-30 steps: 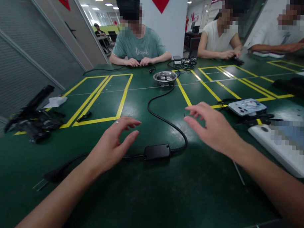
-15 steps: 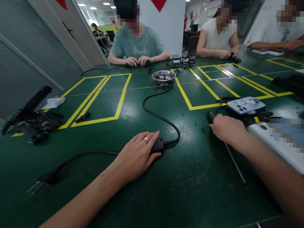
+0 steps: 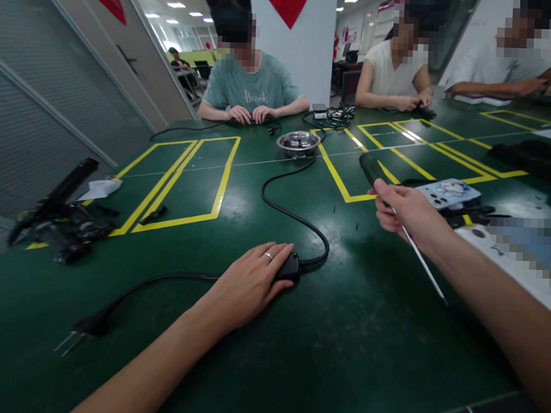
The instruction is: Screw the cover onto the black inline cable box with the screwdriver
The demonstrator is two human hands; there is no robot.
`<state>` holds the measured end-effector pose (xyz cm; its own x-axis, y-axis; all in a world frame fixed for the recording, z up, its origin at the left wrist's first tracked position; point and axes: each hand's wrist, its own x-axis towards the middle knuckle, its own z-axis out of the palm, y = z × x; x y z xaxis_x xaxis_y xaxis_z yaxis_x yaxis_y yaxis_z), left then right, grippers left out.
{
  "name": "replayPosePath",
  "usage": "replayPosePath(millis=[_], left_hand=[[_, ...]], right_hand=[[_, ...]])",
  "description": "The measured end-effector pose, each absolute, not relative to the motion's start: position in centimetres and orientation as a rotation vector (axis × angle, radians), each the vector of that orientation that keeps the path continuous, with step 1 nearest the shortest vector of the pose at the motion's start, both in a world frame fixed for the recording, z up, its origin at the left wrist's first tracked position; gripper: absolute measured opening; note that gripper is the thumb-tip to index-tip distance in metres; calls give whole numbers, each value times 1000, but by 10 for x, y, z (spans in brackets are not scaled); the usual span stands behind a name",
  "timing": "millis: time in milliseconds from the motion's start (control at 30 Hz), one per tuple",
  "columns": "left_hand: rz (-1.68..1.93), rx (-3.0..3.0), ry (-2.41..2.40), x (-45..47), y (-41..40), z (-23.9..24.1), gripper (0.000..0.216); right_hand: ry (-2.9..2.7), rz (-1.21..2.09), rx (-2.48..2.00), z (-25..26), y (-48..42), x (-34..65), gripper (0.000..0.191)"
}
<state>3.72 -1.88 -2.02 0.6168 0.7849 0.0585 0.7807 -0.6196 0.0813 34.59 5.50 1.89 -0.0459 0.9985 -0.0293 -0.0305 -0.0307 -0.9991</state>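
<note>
And there's a broad sweep of green bench (image 3: 329, 353) here, running from the near edge up between the forearms to the box (image 3: 291, 268), which lies on the near half. More green opens beyond it, toward the yellow tape (image 3: 226, 177). The left hand (image 3: 248, 281) has its grip on the box, fingers over the top, thumb along the near-edge side. The right hand (image 3: 406, 208) wraps its grip round the screwdriver (image 3: 371, 169), handle toward the far edge, shaft slanting back toward the near edge.

Plenty of traffic around: the cord (image 3: 287, 213) curls from the box up to the bowl (image 3: 298, 152), out toward the far edge, and trails the other way to the plug (image 3: 90, 326), on the left edge's side. Black parts (image 3: 73, 226) heap near the left edge. The phone (image 3: 454, 190) and white slab (image 3: 480, 241) crowd the right forearm.

And the change: a second ago both hands hung spread above the bench! Half a second on, both had landed; now the left stays put while the screwdriver has shifted further toward the far edge.
</note>
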Motion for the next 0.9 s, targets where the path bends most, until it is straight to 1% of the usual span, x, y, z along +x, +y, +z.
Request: replayPosePath(millis=[67,133,200,267,333,400,500,633,900], left_hand=[[158,2786,1311,36,-17,-19,58],[185,2805,1291,35,-17,-19,59],[206,2837,1284,35,-17,-19,61],[232,2872,1271,35,-17,-19,60],[263,2898,1241,36,-19,-18,53],[285,2909,1207,37,-20,-17,46],[272,2907,1180,37,-20,-15,38],[282,2918,1183,35,-20,-16,36],[358,2904,1158,34,-19,-20,32]], right_hand=[[-1107,1308,-1125,18,55,345,38],[-1026,1225,-1081,17,58,346,39],[-1006,1043,-1049,14,62,348,38],[-1031,793,-1045,13,64,349,35],[-1066,572,-1058,12,63,348,30],[-1100,449,-1079,11,59,345,25],[-1159,432,-1099,9,53,338,21],[-1195,455,-1076,6,48,332,17],[-1187,444,-1100,1,50,330,19]])
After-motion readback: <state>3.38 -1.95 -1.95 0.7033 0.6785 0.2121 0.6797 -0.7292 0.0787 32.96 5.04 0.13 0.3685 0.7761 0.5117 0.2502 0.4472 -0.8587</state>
